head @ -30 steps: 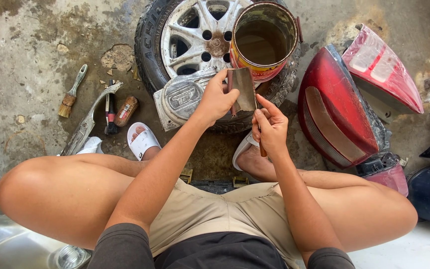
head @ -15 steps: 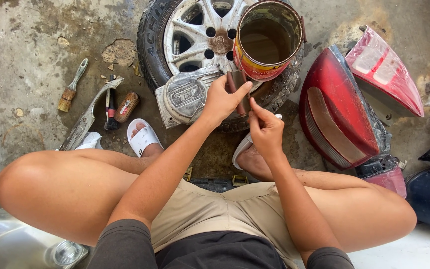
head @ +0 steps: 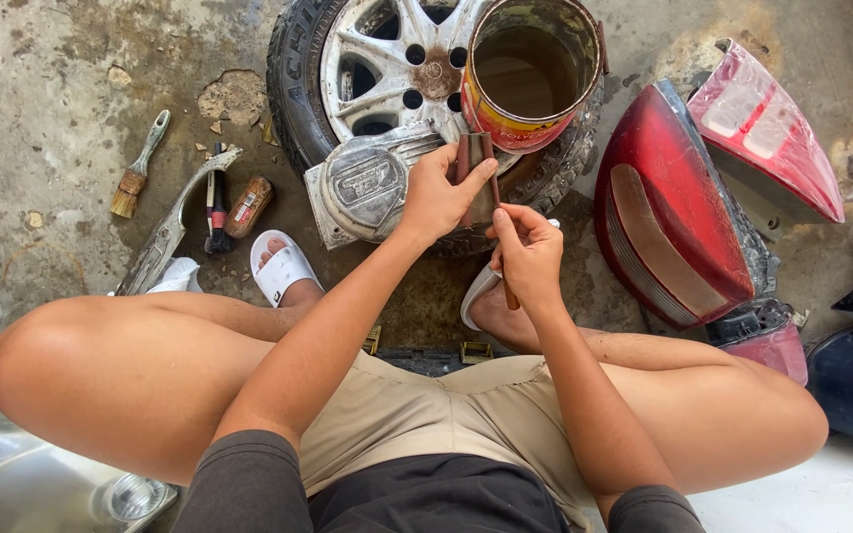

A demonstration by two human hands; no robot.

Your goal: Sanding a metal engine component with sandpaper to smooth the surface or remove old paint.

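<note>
While a small dark rectangular plate (head: 474,178) is pinched upright at upper centre by the left hand (head: 438,192), its grip closed around it, a thin brush handle (head: 507,281) (bristles hidden) is clasped in the right hand (head: 527,255), just below the rusty paint can (head: 533,69) on the wheel (head: 387,74).

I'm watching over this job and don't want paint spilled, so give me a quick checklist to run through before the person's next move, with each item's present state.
1. Left hand has a firm grip on the small flat piece: ok, fingers wrap it.
2. Right hand holds the thin brown handle: ok; its tip is hidden, cannot tell if loaded.
3. Paint can steady on the wheel: cannot tell; it looks tilted on the tyre.
4. Can open and within reach: ok.
5. Spare brush on the floor, clear of the feet: ok.
6. Red tail light clear of the hands: ok.
</note>
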